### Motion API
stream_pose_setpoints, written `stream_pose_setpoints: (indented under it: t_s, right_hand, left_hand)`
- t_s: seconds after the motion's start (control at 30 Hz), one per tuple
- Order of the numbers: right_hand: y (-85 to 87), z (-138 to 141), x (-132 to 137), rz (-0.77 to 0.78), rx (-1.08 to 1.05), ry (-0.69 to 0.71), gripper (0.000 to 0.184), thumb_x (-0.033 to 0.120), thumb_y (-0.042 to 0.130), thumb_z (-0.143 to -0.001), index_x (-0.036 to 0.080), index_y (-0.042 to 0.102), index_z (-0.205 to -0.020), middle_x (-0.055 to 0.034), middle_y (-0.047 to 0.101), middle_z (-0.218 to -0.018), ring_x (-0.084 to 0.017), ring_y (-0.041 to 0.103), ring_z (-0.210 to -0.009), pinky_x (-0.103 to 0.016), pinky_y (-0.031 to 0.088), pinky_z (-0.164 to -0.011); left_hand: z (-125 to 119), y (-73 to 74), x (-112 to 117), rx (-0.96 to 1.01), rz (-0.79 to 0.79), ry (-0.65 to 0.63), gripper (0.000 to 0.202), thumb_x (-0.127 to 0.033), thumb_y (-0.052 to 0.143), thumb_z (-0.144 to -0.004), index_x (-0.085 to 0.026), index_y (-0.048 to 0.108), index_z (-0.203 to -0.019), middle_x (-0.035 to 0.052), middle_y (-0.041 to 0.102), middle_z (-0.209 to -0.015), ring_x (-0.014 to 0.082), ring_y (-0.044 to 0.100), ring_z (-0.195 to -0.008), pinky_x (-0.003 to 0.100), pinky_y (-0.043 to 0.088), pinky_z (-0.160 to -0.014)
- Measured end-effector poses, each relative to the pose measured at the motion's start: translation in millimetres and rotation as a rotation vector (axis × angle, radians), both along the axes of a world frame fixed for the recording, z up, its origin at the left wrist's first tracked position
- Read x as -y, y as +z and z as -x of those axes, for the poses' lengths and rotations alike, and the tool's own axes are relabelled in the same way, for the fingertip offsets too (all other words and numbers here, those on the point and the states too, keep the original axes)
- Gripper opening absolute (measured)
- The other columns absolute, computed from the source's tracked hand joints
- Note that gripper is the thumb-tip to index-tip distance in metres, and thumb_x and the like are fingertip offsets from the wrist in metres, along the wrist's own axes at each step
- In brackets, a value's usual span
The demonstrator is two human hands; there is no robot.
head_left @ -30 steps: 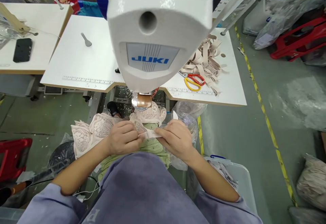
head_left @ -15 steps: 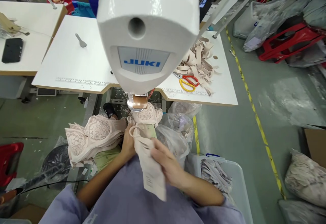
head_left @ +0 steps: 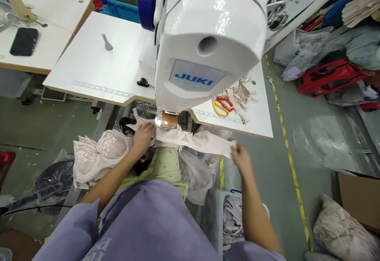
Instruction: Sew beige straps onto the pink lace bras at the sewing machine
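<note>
A beige lace bra (head_left: 204, 140) is stretched sideways beneath the head of the JUKI sewing machine (head_left: 208, 51). At the right, my right hand (head_left: 241, 158) is closed around the end of its band. My left hand (head_left: 144, 137) grips the bra's other side, just left of the machine's metal and brown lower end (head_left: 168, 119). That lower end hides part of the bra's middle. Beside my left forearm lies a stack of similar lace bras (head_left: 99, 152). Light green cloth (head_left: 160, 166) covers my lap.
On the white table (head_left: 97, 63) are a grey spoon-shaped tool (head_left: 107, 42), red and yellow scissors (head_left: 222, 106) and a heap of beige strips (head_left: 242, 94). A plastic bin (head_left: 219, 213) of cloth strips stands low at the right, next to clear plastic bags (head_left: 196, 170).
The bra band, bunched in front of my chest earlier, is now spread out under the machine head. My right hand has moved right and up; my left hand has moved slightly up and left.
</note>
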State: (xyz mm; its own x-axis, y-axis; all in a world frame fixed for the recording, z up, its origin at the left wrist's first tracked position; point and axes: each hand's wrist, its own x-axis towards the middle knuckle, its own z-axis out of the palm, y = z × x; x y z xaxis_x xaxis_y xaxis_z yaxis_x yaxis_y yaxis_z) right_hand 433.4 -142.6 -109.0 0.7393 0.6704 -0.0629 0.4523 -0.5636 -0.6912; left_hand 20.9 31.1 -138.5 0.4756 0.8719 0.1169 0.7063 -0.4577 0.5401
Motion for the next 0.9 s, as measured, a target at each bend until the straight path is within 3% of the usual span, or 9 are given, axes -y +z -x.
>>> stream_pose_setpoints:
  t_s: [0.1, 0.2, 0.27, 0.37, 0.5, 0.63, 0.7, 0.77, 0.9]
  right_hand:
    - [-45.5, 50, -23, 0.100, -0.012, 0.203, 0.082, 0.072, 0.074, -0.060, 0.010, 0.060, -0.112, -0.0305, 0.060, -0.124, -0.045, 0.053, -0.122, -0.060, 0.041, -0.100]
    - [-75.1, 102, -53, 0.144, -0.038, 0.545, 0.097, 0.062, 0.083, -0.057, 0.015, 0.050, -0.135, -0.0256, 0.039, -0.154, -0.040, 0.037, -0.142, -0.054, 0.033, -0.114]
    - [-83.3, 126, -74, 0.191, 0.026, 0.770, 0.104, 0.054, 0.086, -0.059, 0.014, 0.041, -0.144, -0.0253, 0.032, -0.158, -0.038, 0.033, -0.145, -0.051, 0.029, -0.117]
    - [-83.2, 150, -98, 0.242, 0.152, 0.999, 0.095, 0.044, 0.081, -0.069, 0.012, 0.037, -0.147, -0.0237, 0.045, -0.148, -0.034, 0.044, -0.136, -0.046, 0.035, -0.113]
    - [-82.5, 176, -106, 0.230, 0.229, 1.012, 0.065, 0.034, 0.070, -0.080, 0.014, 0.049, -0.138, -0.0187, 0.056, -0.131, -0.033, 0.049, -0.125, -0.044, 0.038, -0.108]
    - [-93.1, 191, -97, 0.232, 0.275, 0.957, 0.060, 0.040, 0.066, -0.084, 0.012, 0.052, -0.135, -0.0233, 0.052, -0.130, -0.039, 0.044, -0.129, -0.053, 0.034, -0.109]
    - [-99.4, 185, -91, 0.220, 0.264, 0.943, 0.063, 0.046, 0.064, -0.085, 0.012, 0.049, -0.136, -0.0233, 0.053, -0.129, -0.038, 0.046, -0.126, -0.054, 0.036, -0.108]
    - [-105.3, 172, -84, 0.183, 0.231, 0.934, 0.069, 0.053, 0.062, -0.085, 0.013, 0.046, -0.139, -0.0220, 0.052, -0.132, -0.037, 0.047, -0.126, -0.054, 0.038, -0.107]
    - [-107.2, 165, -79, 0.053, 0.177, 0.877, 0.081, 0.066, 0.064, -0.078, 0.016, 0.044, -0.139, -0.0218, 0.048, -0.137, -0.038, 0.044, -0.131, -0.057, 0.039, -0.106]
  left_hand:
    - [-22, -11.1, 30, -0.029, 0.039, -0.043, 0.031, -0.018, 0.052, -0.088, -0.011, 0.067, -0.115, 0.0220, 0.066, -0.128, 0.0387, 0.055, -0.131, 0.061, 0.038, -0.112]
    - [-36, -12.5, 51, -0.033, 0.050, -0.113, 0.036, -0.019, 0.055, -0.088, -0.015, 0.063, -0.123, 0.0186, 0.059, -0.140, 0.0370, 0.049, -0.136, 0.056, 0.034, -0.117]
    - [-41, -10.6, 51, -0.037, 0.066, -0.152, 0.031, -0.015, 0.049, -0.093, -0.016, 0.064, -0.120, 0.0158, 0.061, -0.137, 0.0319, 0.054, -0.131, 0.050, 0.037, -0.116]
    - [-38, -10.4, 38, -0.063, 0.103, -0.143, 0.024, -0.016, 0.044, -0.096, -0.015, 0.066, -0.104, 0.0158, 0.068, -0.117, 0.0290, 0.062, -0.116, 0.045, 0.043, -0.110]
    - [-25, -19.1, 30, -0.107, 0.159, -0.067, 0.027, -0.016, 0.039, -0.097, -0.015, 0.065, -0.103, 0.0164, 0.067, -0.115, 0.0319, 0.061, -0.116, 0.050, 0.041, -0.109]
    - [-9, -19.9, 51, -0.151, 0.251, 0.012, 0.027, -0.021, 0.054, -0.089, -0.016, 0.066, -0.112, 0.0160, 0.067, -0.117, 0.0326, 0.063, -0.110, 0.045, 0.049, -0.097]
    - [14, -8.7, 62, -0.164, 0.277, 0.052, 0.031, -0.028, 0.060, -0.086, -0.022, 0.067, -0.116, 0.0118, 0.068, -0.118, 0.0288, 0.064, -0.109, 0.037, 0.050, -0.094]
    - [55, 10.1, 69, -0.201, 0.279, 0.161, 0.028, -0.035, 0.057, -0.091, -0.025, 0.068, -0.114, 0.0087, 0.069, -0.116, 0.0251, 0.063, -0.108, 0.033, 0.050, -0.094]
    - [167, 50.5, 73, -0.399, 0.240, 0.624, 0.041, -0.041, 0.036, -0.098, -0.014, 0.066, -0.105, 0.0167, 0.067, -0.107, 0.0301, 0.061, -0.106, 0.040, 0.047, -0.093]
